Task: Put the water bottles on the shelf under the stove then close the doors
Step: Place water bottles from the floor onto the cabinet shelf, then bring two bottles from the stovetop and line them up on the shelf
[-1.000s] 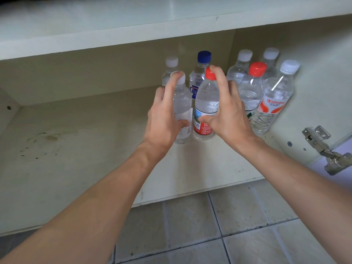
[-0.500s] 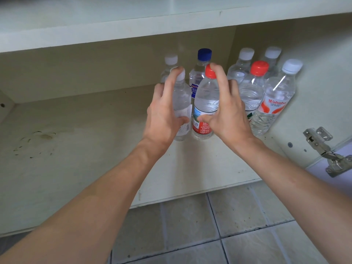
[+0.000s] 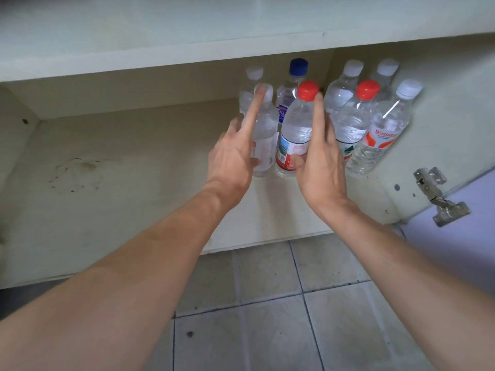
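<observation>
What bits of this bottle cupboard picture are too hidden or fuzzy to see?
Head view only:
Small clear bottle with white cap: its label is partly covered by the left hand, which is blurred.
Blue-capped clear bottle: body and label mostly hidden behind the red-capped clear bottle.
Pale purple cupboard door: cut off by the right edge, beyond its metal hinge.

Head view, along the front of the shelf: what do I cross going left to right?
Stain → left hand → red-capped bottle → right hand → second red-capped bottle → white-capped bottle → door hinge
</observation>
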Action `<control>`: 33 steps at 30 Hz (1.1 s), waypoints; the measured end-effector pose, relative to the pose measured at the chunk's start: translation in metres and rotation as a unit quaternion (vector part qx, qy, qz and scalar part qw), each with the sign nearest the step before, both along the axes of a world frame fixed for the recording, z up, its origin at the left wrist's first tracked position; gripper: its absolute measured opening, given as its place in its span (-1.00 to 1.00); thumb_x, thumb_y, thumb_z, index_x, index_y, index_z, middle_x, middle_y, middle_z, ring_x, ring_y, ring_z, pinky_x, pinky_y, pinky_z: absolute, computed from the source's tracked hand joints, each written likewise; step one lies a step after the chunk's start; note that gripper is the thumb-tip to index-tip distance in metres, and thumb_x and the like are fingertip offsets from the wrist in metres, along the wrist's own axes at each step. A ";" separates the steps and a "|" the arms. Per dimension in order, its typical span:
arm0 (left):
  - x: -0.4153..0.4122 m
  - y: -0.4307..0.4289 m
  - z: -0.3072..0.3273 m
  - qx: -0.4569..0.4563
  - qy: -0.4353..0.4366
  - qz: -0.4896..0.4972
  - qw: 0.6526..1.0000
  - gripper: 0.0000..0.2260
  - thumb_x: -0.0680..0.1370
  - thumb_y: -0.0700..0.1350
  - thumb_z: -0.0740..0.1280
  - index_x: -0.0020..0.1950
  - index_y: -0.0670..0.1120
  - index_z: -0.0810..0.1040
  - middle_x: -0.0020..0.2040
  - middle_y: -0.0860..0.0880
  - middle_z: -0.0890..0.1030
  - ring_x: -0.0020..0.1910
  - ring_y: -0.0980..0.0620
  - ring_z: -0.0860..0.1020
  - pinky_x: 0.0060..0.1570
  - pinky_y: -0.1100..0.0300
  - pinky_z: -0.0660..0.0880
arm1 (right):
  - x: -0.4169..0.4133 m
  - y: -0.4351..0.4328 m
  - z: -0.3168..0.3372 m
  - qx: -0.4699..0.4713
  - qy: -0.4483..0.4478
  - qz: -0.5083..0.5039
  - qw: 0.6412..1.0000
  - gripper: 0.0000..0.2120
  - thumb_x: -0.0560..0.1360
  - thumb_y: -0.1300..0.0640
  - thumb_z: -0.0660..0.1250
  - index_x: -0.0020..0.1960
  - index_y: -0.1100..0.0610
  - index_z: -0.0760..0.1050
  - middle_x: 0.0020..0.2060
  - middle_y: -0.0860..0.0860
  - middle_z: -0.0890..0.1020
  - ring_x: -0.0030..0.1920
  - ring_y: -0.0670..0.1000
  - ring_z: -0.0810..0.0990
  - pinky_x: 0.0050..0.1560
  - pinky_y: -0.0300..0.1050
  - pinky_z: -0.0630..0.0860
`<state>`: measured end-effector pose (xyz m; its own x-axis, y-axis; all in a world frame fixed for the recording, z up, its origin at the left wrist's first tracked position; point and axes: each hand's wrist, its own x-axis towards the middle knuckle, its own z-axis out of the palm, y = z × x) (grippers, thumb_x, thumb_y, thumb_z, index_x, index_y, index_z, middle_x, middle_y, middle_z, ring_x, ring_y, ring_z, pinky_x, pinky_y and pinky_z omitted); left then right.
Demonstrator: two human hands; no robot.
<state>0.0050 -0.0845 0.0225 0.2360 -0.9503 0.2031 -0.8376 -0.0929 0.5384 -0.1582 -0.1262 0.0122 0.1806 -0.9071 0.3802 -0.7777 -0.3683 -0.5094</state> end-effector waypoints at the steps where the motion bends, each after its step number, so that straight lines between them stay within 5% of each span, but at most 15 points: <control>1: 0.001 0.007 0.004 0.015 -0.017 0.003 1.000 0.23 0.51 -0.34 0.59 0.71 0.43 -0.21 0.39 -0.08 0.51 0.18 -0.19 0.60 0.01 -0.04 0.51 | -0.003 0.008 0.003 0.017 0.025 -0.013 0.999 0.00 0.57 0.38 0.45 0.76 0.02 -0.09 0.66 0.17 0.26 0.47 0.28 0.51 0.30 0.20 0.56; 4: -0.002 0.033 0.019 0.091 -0.070 0.015 0.993 -0.04 0.65 -0.02 0.52 0.76 0.32 -0.14 0.74 -0.09 0.24 0.57 -0.29 0.42 0.41 -0.20 0.51 | -0.012 0.036 0.018 0.071 0.116 -0.021 0.991 -0.29 0.64 0.15 0.41 0.69 0.20 0.16 0.53 0.21 0.42 0.42 0.29 0.54 0.26 0.16 0.56; 10: -0.011 0.099 0.078 0.211 -0.195 0.023 0.958 -0.34 0.67 0.41 0.21 0.59 -0.01 0.41 0.55 -0.05 0.49 0.48 -0.19 0.47 0.34 -0.14 0.50 | -0.016 0.098 0.088 0.153 0.239 0.027 0.959 -0.64 0.71 -0.01 0.28 0.36 0.23 0.54 0.18 0.21 0.65 0.27 0.27 0.57 0.26 0.13 0.50; 14: -0.018 0.143 0.142 0.242 -0.234 0.002 0.942 -0.37 0.66 0.44 0.17 0.46 -0.03 0.50 0.35 -0.05 0.59 0.36 -0.17 0.54 0.26 -0.08 0.53 | -0.016 0.143 0.144 0.175 0.285 0.064 0.940 -0.75 0.69 0.04 0.29 0.22 0.18 0.59 0.12 0.17 0.66 0.20 0.23 0.60 0.30 0.14 0.52; 19: -0.028 0.199 0.236 0.281 -0.268 -0.026 0.921 -0.37 0.66 0.42 0.20 0.47 -0.05 0.47 0.37 -0.08 0.54 0.37 -0.16 0.51 0.28 -0.06 0.54 | -0.021 0.198 0.234 0.182 0.283 0.066 0.939 -0.84 0.64 0.10 0.33 0.13 0.14 0.61 0.06 0.13 0.65 0.14 0.22 0.60 0.25 0.16 0.54; 28: -0.059 0.313 0.452 0.315 -0.269 -0.026 0.910 -0.38 0.67 0.42 0.18 0.48 -0.04 0.45 0.37 -0.12 0.49 0.37 -0.21 0.48 0.29 -0.14 0.53 | -0.045 0.302 0.451 0.224 0.282 0.053 0.931 -0.81 0.60 0.16 0.35 0.16 0.11 0.68 0.10 0.12 0.68 0.23 0.21 0.60 0.52 0.25 0.36; 33: -0.090 0.372 0.576 0.301 -0.272 -0.008 0.914 -0.36 0.66 0.44 0.12 0.52 0.00 0.43 0.41 -0.12 0.47 0.39 -0.20 0.46 0.28 -0.15 0.51 | -0.080 0.369 0.571 0.201 0.284 0.061 0.936 -0.85 0.57 0.16 0.39 0.09 0.13 0.69 0.03 0.12 0.67 0.17 0.23 0.61 0.44 0.26 0.42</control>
<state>-0.0855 0.2878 0.5981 0.2405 -0.9312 -0.2739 -0.9700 -0.2204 -0.1021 -0.2386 0.2426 0.5837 0.3616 -0.9158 -0.1750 -0.9296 -0.3397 -0.1433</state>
